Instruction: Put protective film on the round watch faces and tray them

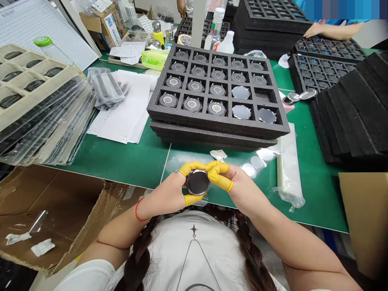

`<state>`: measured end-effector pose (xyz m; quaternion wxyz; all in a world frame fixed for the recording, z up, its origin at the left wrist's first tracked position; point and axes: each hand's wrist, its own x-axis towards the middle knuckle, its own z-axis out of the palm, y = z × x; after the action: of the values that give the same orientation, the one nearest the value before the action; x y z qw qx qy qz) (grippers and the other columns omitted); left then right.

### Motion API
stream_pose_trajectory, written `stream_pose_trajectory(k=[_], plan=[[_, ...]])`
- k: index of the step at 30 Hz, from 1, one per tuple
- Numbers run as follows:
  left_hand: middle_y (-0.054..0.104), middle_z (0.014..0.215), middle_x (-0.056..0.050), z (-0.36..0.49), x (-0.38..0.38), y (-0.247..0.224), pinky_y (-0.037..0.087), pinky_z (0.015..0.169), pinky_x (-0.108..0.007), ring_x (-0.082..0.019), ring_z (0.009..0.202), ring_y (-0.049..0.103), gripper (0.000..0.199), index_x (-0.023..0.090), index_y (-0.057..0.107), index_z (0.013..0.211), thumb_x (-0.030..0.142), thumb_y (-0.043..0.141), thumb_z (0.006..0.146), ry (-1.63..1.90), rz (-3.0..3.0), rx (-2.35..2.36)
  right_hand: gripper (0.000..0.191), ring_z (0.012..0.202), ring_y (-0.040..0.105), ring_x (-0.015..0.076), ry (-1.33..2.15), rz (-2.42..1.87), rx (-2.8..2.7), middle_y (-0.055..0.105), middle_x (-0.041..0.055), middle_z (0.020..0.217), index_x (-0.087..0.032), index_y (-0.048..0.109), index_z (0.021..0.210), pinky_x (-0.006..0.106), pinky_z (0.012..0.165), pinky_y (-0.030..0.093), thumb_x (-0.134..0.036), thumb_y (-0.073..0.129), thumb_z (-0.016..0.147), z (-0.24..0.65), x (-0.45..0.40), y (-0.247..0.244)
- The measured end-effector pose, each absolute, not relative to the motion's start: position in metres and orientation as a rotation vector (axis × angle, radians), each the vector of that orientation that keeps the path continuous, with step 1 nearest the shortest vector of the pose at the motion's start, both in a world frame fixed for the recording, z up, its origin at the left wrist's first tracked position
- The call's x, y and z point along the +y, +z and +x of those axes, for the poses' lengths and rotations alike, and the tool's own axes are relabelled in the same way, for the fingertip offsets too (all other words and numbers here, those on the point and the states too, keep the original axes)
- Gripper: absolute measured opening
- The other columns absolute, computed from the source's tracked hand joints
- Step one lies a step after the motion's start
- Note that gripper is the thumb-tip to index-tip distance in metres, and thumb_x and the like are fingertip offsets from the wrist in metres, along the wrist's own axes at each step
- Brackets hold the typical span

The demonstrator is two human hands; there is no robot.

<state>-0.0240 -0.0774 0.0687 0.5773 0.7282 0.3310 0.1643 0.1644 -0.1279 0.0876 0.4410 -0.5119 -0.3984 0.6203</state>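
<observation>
A round watch head (198,182) with a dark glass face and silver rim is held over the near edge of the green table, glass side up. My left hand (169,190) grips it from the left, yellow-covered fingertips around its rim. Yellow covers also sit on the fingers of my right hand (235,182), which are closed together at the rim's upper right. Whether they pinch anything thin there cannot be made out. Beyond my hands, a black foam tray (216,122) holds several watch heads, some showing their backs, some their glass. One front-right compartment has no watch.
Clear round stickers (257,162) and a plastic-wrapped white block (289,173) lie to the right. Stacked plastic trays (39,133) and papers (121,117) are left, above an open cardboard box (48,202). Foam trays (357,109) rise at right. Another person's arm (336,30) reaches in at the back.
</observation>
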Motion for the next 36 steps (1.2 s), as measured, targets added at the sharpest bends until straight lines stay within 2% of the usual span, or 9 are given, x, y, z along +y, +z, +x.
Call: stream_pose_trajectory(k=[9,23,27,32,36], plan=[[0.064,0.108,-0.002,-0.023,-0.0785,0.0689,0.05,0.075,-0.027,-0.015,0.083,0.062,0.049,0.025,0.046,0.124,0.035,0.068,0.081,0.388,1.703,0.761,0.023,0.094,0.058,0.0179,1.519,-1.299,-0.992,0.067,0.001,0.098,-0.022,0.061,0.071,0.032,0.089,0.044,-0.04,0.073,0.077,0.1643,-0.1291,0.0854],[0.065,0.106,0.0,-0.0217,-0.0778,0.0709,0.05,0.075,-0.025,-0.014,0.081,0.062,0.048,0.026,0.046,0.124,0.032,0.068,0.082,0.402,1.714,0.732,0.024,0.097,0.059,0.0193,1.507,-1.326,-0.981,0.067,0.0013,0.101,-0.022,0.062,0.071,0.035,0.092,0.043,-0.043,0.074,0.075,0.1654,-0.1303,0.0853],[0.064,0.109,-0.002,-0.0217,-0.0774,0.0703,0.05,0.078,-0.026,-0.015,0.086,0.063,0.048,0.026,0.046,0.125,0.032,0.068,0.082,0.403,1.723,0.724,0.023,0.097,0.058,0.0183,1.514,-1.309,-0.988,0.067,0.0009,0.101,-0.022,0.062,0.071,0.033,0.093,0.043,-0.041,0.073,0.076,0.1658,-0.1309,0.0875],[0.061,0.12,-0.006,-0.0217,-0.0777,0.0688,0.05,0.083,-0.029,-0.02,0.101,0.061,0.047,0.024,0.049,0.124,0.032,0.068,0.082,0.411,1.753,0.748,0.023,0.099,0.059,0.0191,1.563,-1.286,-0.978,0.068,0.0013,0.103,-0.022,0.064,0.07,0.034,0.094,0.042,-0.042,0.072,0.077,0.1669,-0.1304,0.0933],[0.064,0.115,-0.005,-0.0218,-0.0781,0.0685,0.051,0.082,-0.029,-0.019,0.093,0.063,0.049,0.025,0.048,0.125,0.035,0.068,0.082,0.408,1.74,0.769,0.025,0.099,0.058,0.0199,1.568,-1.277,-0.968,0.068,0.0018,0.102,-0.022,0.063,0.069,0.035,0.095,0.042,-0.043,0.073,0.076,0.1667,-0.1296,0.0937]])
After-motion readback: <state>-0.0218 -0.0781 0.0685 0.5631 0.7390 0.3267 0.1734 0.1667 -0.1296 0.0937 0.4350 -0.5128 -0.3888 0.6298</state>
